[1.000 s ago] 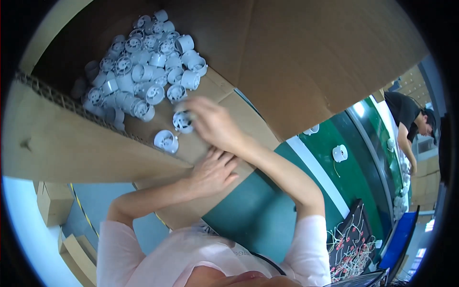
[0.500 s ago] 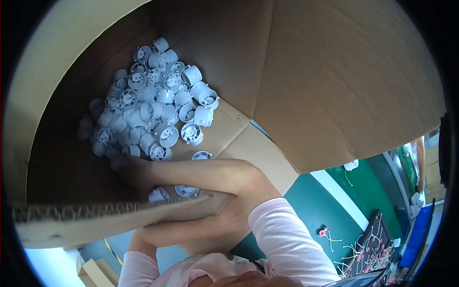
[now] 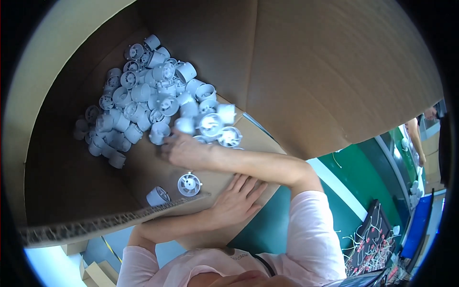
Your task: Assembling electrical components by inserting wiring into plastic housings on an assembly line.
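Inside a large cardboard box (image 3: 143, 177) lies a heap of white plastic fan housings (image 3: 141, 93), short round cups with bladed centres. My right hand (image 3: 184, 152) is at the near side of the heap, against several housings (image 3: 210, 124) that are blurred by motion. Its fingers are smeared, so their grip is unclear. Flat on a cardboard flap (image 3: 210, 241), my left hand (image 3: 239, 198) rests with fingers spread and nothing in it. Nearer the front wall, one loose fan housing (image 3: 189, 184) stands face up and another housing (image 3: 158, 196) lies tipped.
The box's raised right flap (image 3: 344, 71) fills the upper right. Beyond it stretches a green work surface (image 3: 354, 167) with a dark tray of wired red parts (image 3: 370, 241). Another person's arm (image 3: 415, 141) shows at the far right. A cut cardboard edge (image 3: 110, 225) runs along the front.
My right hand has swept from the front left of the box to the right, and several fan housings have shifted right with it. My left hand now shows fully; the right arm covered it before.
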